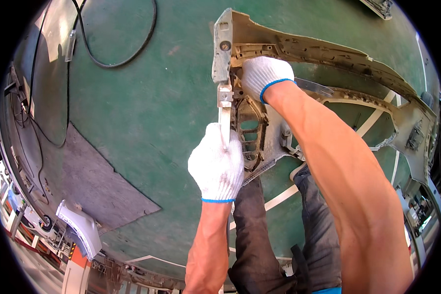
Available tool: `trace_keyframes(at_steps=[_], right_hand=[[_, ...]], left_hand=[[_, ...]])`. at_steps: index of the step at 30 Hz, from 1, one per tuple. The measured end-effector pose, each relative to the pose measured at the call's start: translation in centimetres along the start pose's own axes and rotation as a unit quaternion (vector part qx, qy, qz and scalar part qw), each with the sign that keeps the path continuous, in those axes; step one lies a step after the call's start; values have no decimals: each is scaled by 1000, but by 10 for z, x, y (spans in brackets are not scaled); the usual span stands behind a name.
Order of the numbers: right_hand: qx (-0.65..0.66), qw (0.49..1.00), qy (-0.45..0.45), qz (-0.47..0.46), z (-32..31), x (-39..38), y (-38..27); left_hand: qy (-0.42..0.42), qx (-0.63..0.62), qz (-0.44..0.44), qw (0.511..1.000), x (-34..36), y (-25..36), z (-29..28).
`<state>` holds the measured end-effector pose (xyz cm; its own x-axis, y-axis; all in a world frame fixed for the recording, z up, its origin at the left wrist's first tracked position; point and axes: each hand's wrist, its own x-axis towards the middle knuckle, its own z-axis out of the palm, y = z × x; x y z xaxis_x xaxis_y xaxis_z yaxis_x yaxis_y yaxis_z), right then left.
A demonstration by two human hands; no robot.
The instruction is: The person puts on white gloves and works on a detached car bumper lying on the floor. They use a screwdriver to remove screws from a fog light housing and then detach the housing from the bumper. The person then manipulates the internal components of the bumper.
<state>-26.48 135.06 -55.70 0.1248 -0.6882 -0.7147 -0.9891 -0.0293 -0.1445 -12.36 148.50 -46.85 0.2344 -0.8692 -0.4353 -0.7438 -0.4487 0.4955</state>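
A large dirty car body panel (323, 51), apparently a bumper shell, is in front of me, its ribbed inner side showing. My left hand (216, 161), in a white knit glove with blue cuff, is closed around a pale upright edge strip (224, 116) of it. Above that strip is a grey end piece (222, 46) with a round dark hole. My right hand (265, 76), gloved alike, is curled closed against the panel's inner side near this end piece. Its fingertips are hidden. A thin grey blade-like strip (314, 87) shows beside the right wrist; I cannot tell whether it is held.
A black hose (149, 41) loops over the green floor (152, 103) at the far left. Below it lies a flat grey sheet (103, 186). A white curved panel (81, 228) stands at the lower left. My legs (255, 235) are close under the shell.
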Motion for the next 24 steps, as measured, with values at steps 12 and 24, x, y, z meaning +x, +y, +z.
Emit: trace_keyframes(at_steps=[12,24], right_hand=[[99,994,47,-4,18,-16,8],[197,976,85,23,71,-96,37]], left_hand=[[9,28,-9,1000,2,-8,-5],[5,-26,-27,999,-1,-6,-15]])
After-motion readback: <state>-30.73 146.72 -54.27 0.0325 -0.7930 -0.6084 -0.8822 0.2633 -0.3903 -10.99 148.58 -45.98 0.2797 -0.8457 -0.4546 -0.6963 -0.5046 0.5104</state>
